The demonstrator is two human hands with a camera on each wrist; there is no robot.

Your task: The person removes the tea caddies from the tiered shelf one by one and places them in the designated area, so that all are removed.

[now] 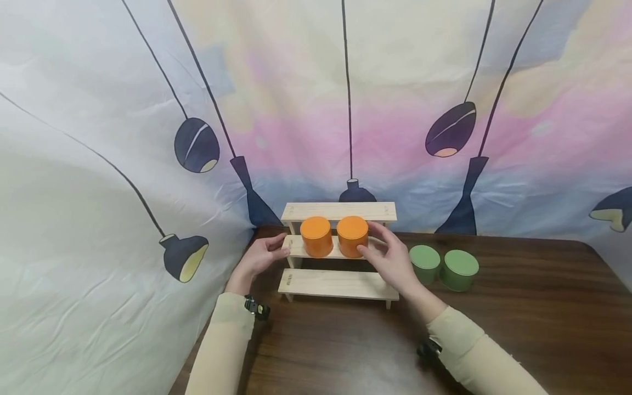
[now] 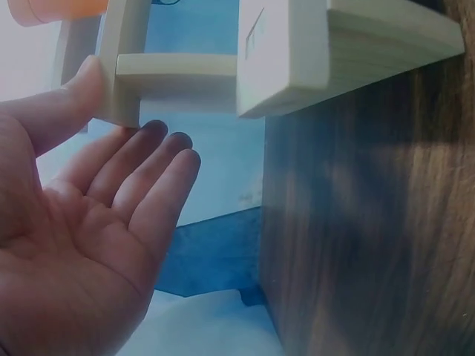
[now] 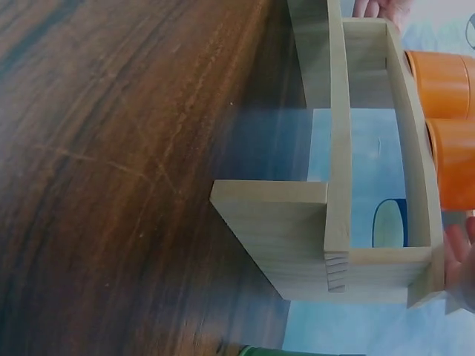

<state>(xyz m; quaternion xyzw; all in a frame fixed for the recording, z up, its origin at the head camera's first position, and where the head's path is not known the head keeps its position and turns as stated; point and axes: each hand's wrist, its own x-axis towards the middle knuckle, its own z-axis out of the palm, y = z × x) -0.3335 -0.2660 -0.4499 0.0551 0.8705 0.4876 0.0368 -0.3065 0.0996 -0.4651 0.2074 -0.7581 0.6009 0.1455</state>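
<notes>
A three-step wooden shelf stand stands on the table. On its middle step, two orange round tins stand upright side by side: a left tin and a right tin. My right hand grips the right tin from its right side, thumb in front and fingers behind. At the left end of the middle step, my left hand holds the board between thumb and index finger. Its other fingers extend loosely in the left wrist view. The right wrist view shows both tins, the right one nearer.
Two green round tins, one nearer the stand and one farther right, stand on the dark wooden table. A printed cloth hangs close behind and to the left. The top step rises behind the orange tins.
</notes>
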